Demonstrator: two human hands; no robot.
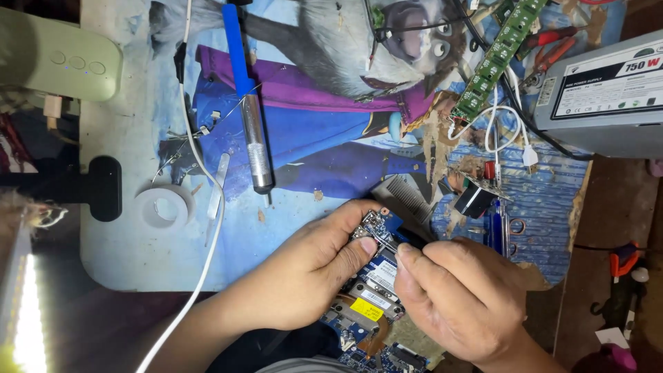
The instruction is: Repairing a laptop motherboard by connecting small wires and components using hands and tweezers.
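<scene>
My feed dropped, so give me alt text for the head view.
Two bare hands work on a blue circuit board at the table's near edge: the left hand steadies it, and the right hand pinches a thin metal tool against it. A soldering iron, tape roll and grey power supply lie beyond.

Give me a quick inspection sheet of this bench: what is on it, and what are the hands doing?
Surface: worn table mat with a cartoon print, torn at the right edge.
Job's things: blue circuit board, gripped by the left hand; the right hand pinches thin metal tweezers against its top corner.
Clutter: blue-handled soldering iron, tape roll, black comb, green circuit strip, red-handled pliers.
Hands: both closed on what they hold.
Cables: white cable crossing the mat; white looped wire by the green strip.
Surroundings: grey power supply box on the right, pale green device on the left, bright light strip at lower left.
</scene>
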